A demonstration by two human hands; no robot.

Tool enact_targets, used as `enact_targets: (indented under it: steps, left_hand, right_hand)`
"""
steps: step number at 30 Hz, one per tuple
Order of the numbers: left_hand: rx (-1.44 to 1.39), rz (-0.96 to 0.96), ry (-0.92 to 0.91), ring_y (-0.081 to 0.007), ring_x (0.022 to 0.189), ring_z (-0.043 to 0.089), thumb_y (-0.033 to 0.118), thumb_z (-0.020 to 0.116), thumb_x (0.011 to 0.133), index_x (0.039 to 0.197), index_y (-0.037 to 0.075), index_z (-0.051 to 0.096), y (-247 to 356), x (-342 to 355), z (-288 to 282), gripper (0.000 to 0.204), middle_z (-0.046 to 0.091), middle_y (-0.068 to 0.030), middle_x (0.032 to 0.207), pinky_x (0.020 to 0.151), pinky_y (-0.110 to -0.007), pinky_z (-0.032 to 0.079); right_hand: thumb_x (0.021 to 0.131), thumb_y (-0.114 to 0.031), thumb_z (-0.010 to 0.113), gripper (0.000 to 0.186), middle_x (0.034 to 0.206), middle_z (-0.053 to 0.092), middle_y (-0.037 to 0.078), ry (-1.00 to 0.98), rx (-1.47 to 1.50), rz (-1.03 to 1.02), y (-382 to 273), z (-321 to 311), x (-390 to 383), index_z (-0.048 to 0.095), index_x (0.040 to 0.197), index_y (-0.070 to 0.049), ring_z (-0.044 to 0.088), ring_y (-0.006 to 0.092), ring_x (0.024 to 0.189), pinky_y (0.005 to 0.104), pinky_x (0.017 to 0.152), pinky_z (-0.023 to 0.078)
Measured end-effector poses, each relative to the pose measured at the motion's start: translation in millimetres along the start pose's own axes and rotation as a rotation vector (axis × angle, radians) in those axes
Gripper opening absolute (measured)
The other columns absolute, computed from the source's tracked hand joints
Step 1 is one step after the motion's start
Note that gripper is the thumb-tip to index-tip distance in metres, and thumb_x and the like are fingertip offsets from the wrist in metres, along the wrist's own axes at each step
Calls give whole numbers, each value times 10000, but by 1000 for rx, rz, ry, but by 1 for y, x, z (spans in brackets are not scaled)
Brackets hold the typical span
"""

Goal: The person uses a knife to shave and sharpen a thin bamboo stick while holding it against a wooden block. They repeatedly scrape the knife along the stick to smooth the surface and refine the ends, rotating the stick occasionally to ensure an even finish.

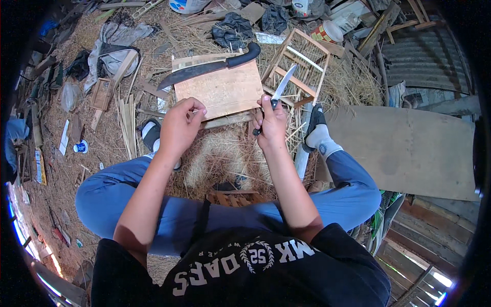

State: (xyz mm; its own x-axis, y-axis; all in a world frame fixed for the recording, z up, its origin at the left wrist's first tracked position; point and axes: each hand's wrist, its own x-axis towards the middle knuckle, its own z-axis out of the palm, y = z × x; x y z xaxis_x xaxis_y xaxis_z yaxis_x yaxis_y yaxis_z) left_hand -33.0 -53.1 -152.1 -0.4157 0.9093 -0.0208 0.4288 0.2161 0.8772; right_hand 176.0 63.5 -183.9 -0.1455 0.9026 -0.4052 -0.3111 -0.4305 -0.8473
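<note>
While the person sits low with knees spread, blue trousers filling the lower middle of the frame, both hands meet at the near edge of a pale wooden block just above centre. The left hand is curled, thumb and fingertips pinched on a thin strip that lies along the block's near edge; the right hand is clenched round the dark handle of a small knife, blade pointing up and away to the right. Judging by this, the work looks to be mid-way: the strip is in hand and the blade is raised off it, so the trimming seems unfinished (whether the edge touches the strip I cannot tell). A finished-looking slatted frame of thin sticks lies just right of the block, which suggests some pieces are already made, and loose slats left of the block look like stock not yet used. Across the far edge of the block rests a big chopper with a black handle, untouched. Underfoot is no table but a ground of straw and shavings, feet in sandals either side. A flat brown board lies at right. Farther up the frame are dark rags, a tin can, scrap wood and corrugated sheet at upper right: a cluttered shed, daylight showing at the lower corners.
</note>
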Motion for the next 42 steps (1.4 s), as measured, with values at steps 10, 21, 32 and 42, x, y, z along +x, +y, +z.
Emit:
enact_targets:
  steps: [10, 21, 32, 42]
  left_hand:
    - [-91, -140, 0, -120, 655, 592, 146, 686, 929, 932, 11, 686, -63, -4, 20, 135, 680, -46, 750, 636, -295, 480]
    - [40, -353, -20, -206, 677, 674, 212, 735, 882, 869, 14, 720, -128, 0, 11, 199, 715, -115, 757, 671, -347, 523]
    - [104, -333, -78, -230, 702, 696, 237, 766, 856, 883, -28, 731, -131, 7, -4, 269, 735, -141, 793, 682, -363, 539]
    - [19, -491, -185, -219, 678, 688, 250, 772, 858, 833, -28, 727, -144, 19, -1, 283, 727, -129, 743, 665, -363, 532]
  right_hand:
    - [1019, -295, 648, 236, 736, 576, 0, 8, -174, 137, 37, -16, 15, 576, 960, -79, 384, 63, 463, 253, 408, 319]
    - [1058, -331, 481, 371, 773, 658, 158, -53, -909, -166, 84, -68, 48, 618, 953, -2, 647, 298, 717, 407, 694, 495]
    - [1054, -363, 451, 455, 897, 675, 295, 41, -1145, -150, 68, -69, 50, 667, 1012, 35, 655, 477, 864, 494, 791, 501]
    - [1057, -367, 438, 464, 959, 674, 318, 133, -1165, -151, 62, -58, 50, 673, 1015, 31, 645, 499, 926, 527, 819, 500]
